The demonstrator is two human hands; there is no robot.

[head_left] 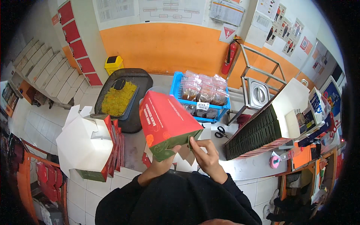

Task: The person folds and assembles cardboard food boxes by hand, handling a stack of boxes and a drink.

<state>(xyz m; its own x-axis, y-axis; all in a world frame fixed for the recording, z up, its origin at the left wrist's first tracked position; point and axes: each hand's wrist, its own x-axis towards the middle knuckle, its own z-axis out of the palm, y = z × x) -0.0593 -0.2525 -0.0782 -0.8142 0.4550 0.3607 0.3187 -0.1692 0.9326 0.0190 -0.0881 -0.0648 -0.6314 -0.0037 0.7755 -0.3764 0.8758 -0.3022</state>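
Observation:
A red and green cardboard food box is held up tilted in front of me, its green end toward my body. My left hand grips the lower edge of that green end, fingers partly hidden by the box. At the right corner, my right hand pinches a green flap between thumb and fingers. A brown inner flap hangs between the two hands. On the left stand several nested food boxes, the front one with its white flaps spread. A long row of nested boxes leans on the right.
Behind the held box is a blue crate of bagged dark sauce. A black tray bears a container of yellow food. Black scissors lie on the metal table. A steel rack stands at the back right.

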